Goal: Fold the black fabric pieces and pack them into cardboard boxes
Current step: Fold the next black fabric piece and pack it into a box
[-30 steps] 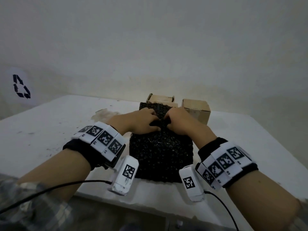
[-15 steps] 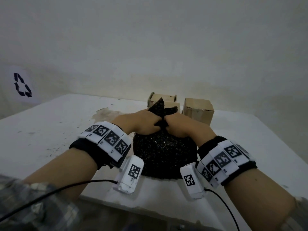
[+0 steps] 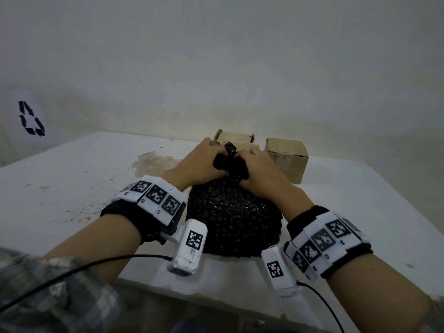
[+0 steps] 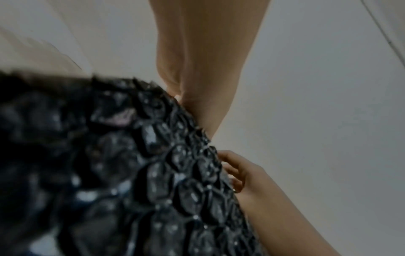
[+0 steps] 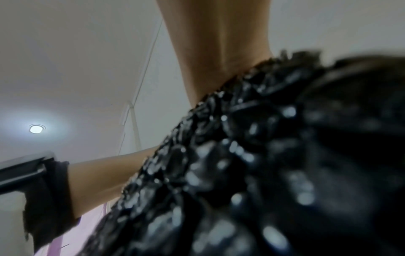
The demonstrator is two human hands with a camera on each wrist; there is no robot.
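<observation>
We've got both hands bunched at the far end of the black fabric piece [image 3: 234, 217]; our left hand [image 3: 201, 164] has its fingers curled round the gathered top, and our right hand [image 3: 258, 171] pinches the same bunch from the other side, the two almost touching; a small black corner pokes up between them. The near part of the piece rests on the white surface [image 3: 72, 188], close to the front edge, domed rather than flat; we'd judge we're drawing the far end up and toward us to make a fold, which is why both grips sit so close together at the middle. From the left wrist view the bubbly, glossy texture fills the frame, with the right hand's fingers [image 4: 232, 166] hooked at its edge. Two cardboard boxes wait just behind, the left box [image 3: 236, 137] partly hidden by our hands, the right box [image 3: 287, 156] beside it; handy for packing once the folding is done, which it isn't yet.
</observation>
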